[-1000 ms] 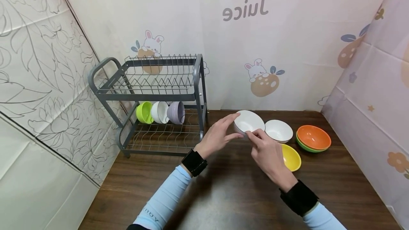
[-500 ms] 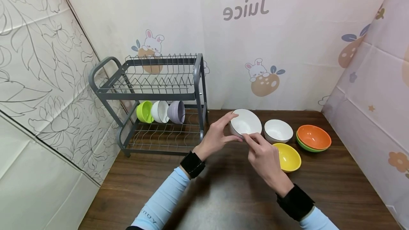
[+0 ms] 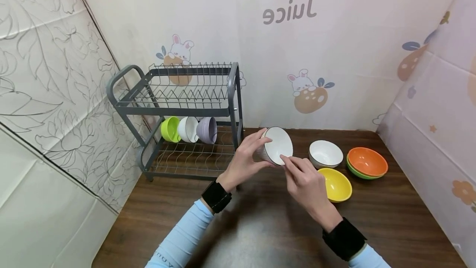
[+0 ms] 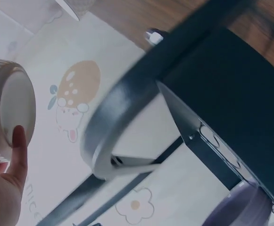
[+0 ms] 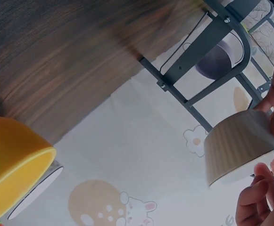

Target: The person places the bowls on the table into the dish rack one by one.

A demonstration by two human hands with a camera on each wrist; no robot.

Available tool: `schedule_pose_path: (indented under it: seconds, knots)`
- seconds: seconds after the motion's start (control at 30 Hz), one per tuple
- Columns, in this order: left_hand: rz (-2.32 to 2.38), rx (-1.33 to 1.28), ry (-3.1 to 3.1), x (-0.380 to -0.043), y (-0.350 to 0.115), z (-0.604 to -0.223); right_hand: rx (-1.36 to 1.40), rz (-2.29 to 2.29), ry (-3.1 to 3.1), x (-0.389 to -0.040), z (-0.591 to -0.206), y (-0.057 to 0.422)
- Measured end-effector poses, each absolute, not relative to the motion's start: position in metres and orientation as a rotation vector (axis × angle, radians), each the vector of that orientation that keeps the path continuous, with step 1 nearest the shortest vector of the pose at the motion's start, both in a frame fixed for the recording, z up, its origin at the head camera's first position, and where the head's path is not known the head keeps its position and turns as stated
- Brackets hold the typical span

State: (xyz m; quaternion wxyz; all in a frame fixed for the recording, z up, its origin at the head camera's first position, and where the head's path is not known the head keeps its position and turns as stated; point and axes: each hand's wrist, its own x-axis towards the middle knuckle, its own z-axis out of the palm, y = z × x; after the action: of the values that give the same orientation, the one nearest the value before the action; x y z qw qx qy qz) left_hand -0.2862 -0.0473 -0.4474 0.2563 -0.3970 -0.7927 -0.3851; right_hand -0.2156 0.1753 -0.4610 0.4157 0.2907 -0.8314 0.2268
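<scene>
A white bowl with a thin dark rim (image 3: 279,146) is held tilted between both hands, its inside facing the head camera. My left hand (image 3: 246,156) grips it from the left, thumb and fingers around its side; in the left wrist view a finger (image 4: 20,146) lies on the bowl's base (image 4: 18,106). My right hand (image 3: 305,183) pinches the lower right rim with thumb and fingertips. The right wrist view shows the bowl's ribbed outer wall (image 5: 240,146). To the left stands a grey two-tier dish rack (image 3: 172,112), close to the left hand.
On the rack's lower tier, green (image 3: 170,129), white (image 3: 188,129) and purple (image 3: 206,130) bowls stand on edge in a row. At the right of the table sit another white bowl (image 3: 325,154), a yellow bowl (image 3: 337,184), and an orange bowl (image 3: 367,161) stacked in a green one (image 3: 358,172).
The held bowl has moved left, away from the other white bowl, and tipped further onto its side. Both hands have moved with it, keeping their hold.
</scene>
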Motion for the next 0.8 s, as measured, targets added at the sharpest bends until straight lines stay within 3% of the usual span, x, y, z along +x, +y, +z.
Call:
schedule_pose_path:
  seconds: [0.8]
  knots:
    - [-0.906, -1.013, -2.087, -0.245, -0.114, -0.438, 0.821, 0.665, -1.982, -0.234, -0.461, 0.138]
